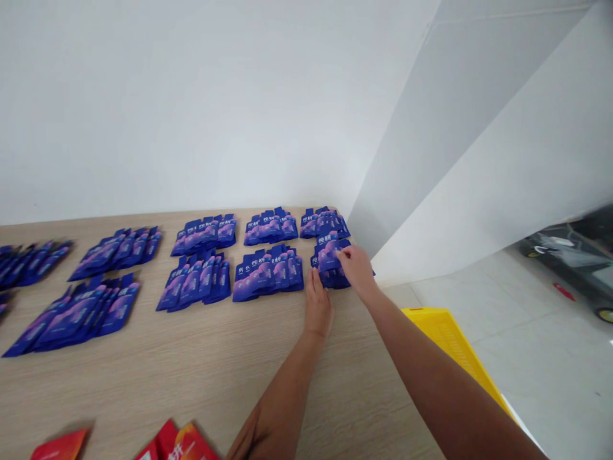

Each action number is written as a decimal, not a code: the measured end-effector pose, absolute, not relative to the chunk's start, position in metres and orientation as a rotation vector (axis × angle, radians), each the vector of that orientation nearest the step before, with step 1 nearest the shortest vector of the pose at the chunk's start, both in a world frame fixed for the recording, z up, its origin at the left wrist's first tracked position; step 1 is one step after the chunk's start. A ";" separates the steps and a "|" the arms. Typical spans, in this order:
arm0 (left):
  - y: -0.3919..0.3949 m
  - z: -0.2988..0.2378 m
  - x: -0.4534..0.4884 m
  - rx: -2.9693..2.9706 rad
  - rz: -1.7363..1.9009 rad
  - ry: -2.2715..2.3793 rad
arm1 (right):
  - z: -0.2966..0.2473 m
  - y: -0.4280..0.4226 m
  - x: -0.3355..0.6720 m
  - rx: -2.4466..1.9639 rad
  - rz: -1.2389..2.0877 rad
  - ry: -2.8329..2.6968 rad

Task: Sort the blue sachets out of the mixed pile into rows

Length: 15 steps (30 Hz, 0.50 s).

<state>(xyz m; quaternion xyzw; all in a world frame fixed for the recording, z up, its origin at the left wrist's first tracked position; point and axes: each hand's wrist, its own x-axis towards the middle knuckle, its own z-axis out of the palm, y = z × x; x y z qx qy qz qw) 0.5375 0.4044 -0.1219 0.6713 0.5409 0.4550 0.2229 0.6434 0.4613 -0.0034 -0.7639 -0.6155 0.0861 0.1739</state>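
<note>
At the table's far right corner, my right hand (355, 268) pinches a blue-purple pouch (328, 254) by its right edge, over a pile of the same pouches. My left hand (318, 306) rests on the table with its fingers straight, their tips touching the near left side of that pile. Just left of it lies a fanned group of blue pouches (268, 275). Behind my hands sits a smaller group of pouches (311, 223) near the wall. White lettering and pink-purple round shapes mark the pouch fronts.
More blue pouch groups (196, 281) lie in two rows leftward across the wooden table (201, 364). Red pouches (184, 444) are at the near edge. A yellow crate (445, 332) stands right of the table. White walls bound the back and right; a wheeled item (594, 268) is on the floor.
</note>
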 end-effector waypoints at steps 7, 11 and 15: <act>0.405 -0.118 0.538 1.882 1.192 1.510 | -0.001 0.453 0.708 -2.222 0.206 -1.659; 0.405 -0.118 0.537 1.888 1.191 1.499 | -0.010 0.447 0.711 -2.230 0.209 -1.686; 0.405 -0.118 0.537 1.918 1.167 1.524 | -0.015 0.446 0.708 -2.234 0.232 -1.719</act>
